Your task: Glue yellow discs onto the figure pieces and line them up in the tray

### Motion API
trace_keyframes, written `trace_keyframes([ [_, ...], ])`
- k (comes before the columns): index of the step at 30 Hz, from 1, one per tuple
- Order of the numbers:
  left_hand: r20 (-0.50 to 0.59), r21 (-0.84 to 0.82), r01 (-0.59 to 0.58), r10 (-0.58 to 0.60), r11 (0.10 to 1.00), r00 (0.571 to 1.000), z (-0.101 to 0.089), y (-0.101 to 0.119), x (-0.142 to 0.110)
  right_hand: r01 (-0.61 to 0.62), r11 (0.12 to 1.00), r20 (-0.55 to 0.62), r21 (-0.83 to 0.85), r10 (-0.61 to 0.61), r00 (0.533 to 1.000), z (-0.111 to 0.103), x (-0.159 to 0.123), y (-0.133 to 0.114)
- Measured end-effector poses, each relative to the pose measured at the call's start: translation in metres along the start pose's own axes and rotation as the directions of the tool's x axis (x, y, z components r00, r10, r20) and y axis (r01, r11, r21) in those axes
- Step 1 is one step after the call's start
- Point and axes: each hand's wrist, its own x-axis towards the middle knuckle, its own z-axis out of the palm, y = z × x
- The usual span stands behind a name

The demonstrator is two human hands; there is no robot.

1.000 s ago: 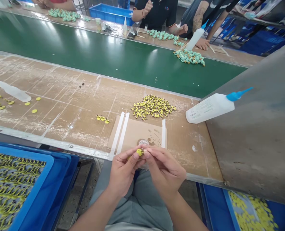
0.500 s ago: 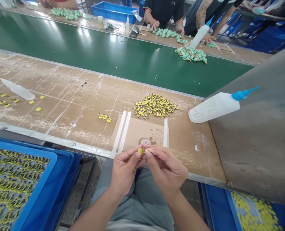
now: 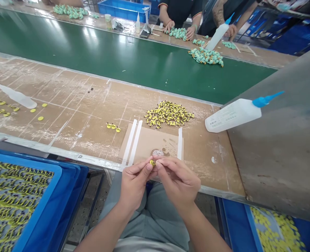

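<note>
Well, my cardboard-topped bench [image 3: 65,129] runs along a green conveyor belt [image 3: 92,59], with a glue bottle [image 3: 232,115] lying at right and a blue crate [image 3: 31,167] at near left. My left hand [image 3: 134,185] and right hand [image 3: 177,178] pinch a small yellow piece [image 3: 152,162] between them, over the near edge of a cardboard sheet [image 3: 149,143]; my fingers hide most of it, so its shape is hard to make out.

Two hands [image 3: 177,182] pinch one yellow piece [image 3: 152,162]; three more yellow pieces [image 3: 112,127] sit at 11 o'clock, and two plastic bottles [image 3: 233,115] lie on the tabletop [image 3: 73,140], at 3 and 9 o'clock.
</note>
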Motion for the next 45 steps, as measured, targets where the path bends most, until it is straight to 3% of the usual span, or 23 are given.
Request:
trace_keyframes([
  [9,0.004,0.184,-0.036,0.036,0.982,0.999,-0.006,0.0,-0.001,-0.06,0.996,0.006,-0.068,0.06,0.998,-0.008,0.001,0.001],
  [17,0.119,0.345,-0.051,0.01,0.937,0.993,0.006,0.008,-0.009,-0.067,0.993,-0.058,-0.092,0.062,0.996,-0.019,0.0,-0.006],
  [22,0.164,0.416,-0.091,0.024,0.905,0.986,0.011,0.013,-0.01,-0.138,0.988,-0.111,-0.066,0.13,0.985,-0.021,0.001,-0.008],
  [27,0.183,0.453,-0.153,0.076,0.878,0.98,0.013,0.014,-0.01,-0.312,0.943,-0.087,0.118,0.323,0.942,-0.024,-0.001,-0.007],
  [32,0.08,0.395,-0.069,0.04,0.916,0.996,0.011,0.012,-0.011,-0.415,0.876,-0.029,0.247,0.434,0.9,-0.023,-0.001,-0.008],
  [36,0.047,0.367,-0.084,0.072,0.926,0.996,0.01,0.014,-0.012,-0.471,0.818,-0.002,0.332,0.499,0.866,-0.018,0.001,-0.011],
  [45,0.019,0.376,-0.094,0.094,0.922,0.995,0.003,0.02,-0.016,-0.611,0.699,0.094,0.372,0.626,0.774,-0.004,-0.001,-0.01],
])
